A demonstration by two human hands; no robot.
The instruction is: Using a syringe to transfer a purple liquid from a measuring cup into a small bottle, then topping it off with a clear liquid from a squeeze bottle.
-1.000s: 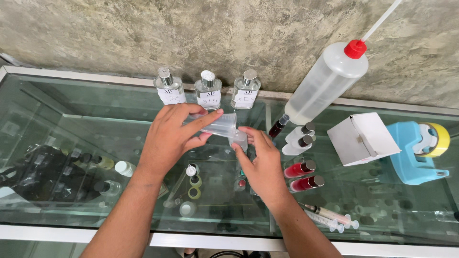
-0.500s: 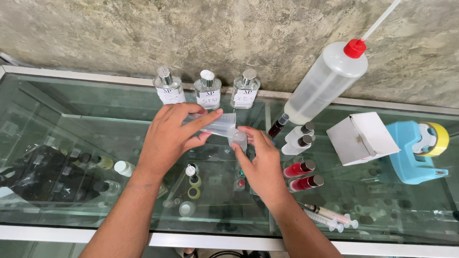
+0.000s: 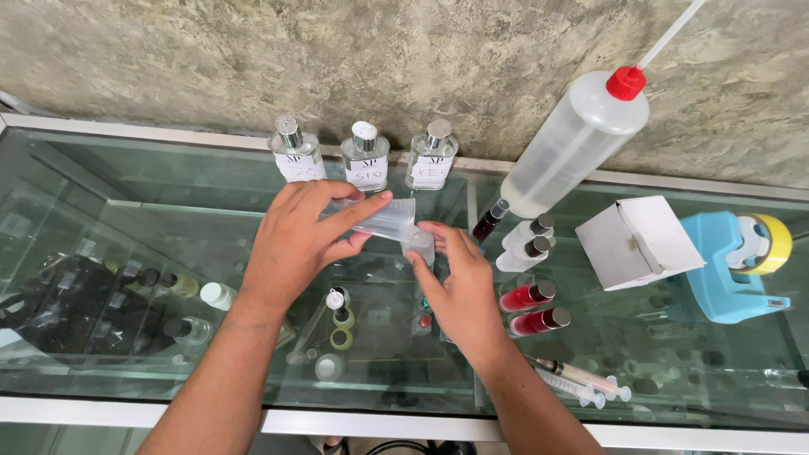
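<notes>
no shift since before; both hands (fingers closed) around clear beaker

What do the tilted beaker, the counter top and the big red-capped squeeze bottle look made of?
Beaker in the left hand: clear, slightly frosted, probably plastic. Counter top: glass, glossy; shelves and bottles show through it. Squeeze bottle: translucent milky plastic, matte, with a red cap and a thin tube.

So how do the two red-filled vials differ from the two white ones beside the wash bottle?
The red vials hold red liquid and lie nearer the person; the white vials look milky or pale and lie farther back, by the wash bottle. Both pairs lie on their sides with dark caps.
</notes>
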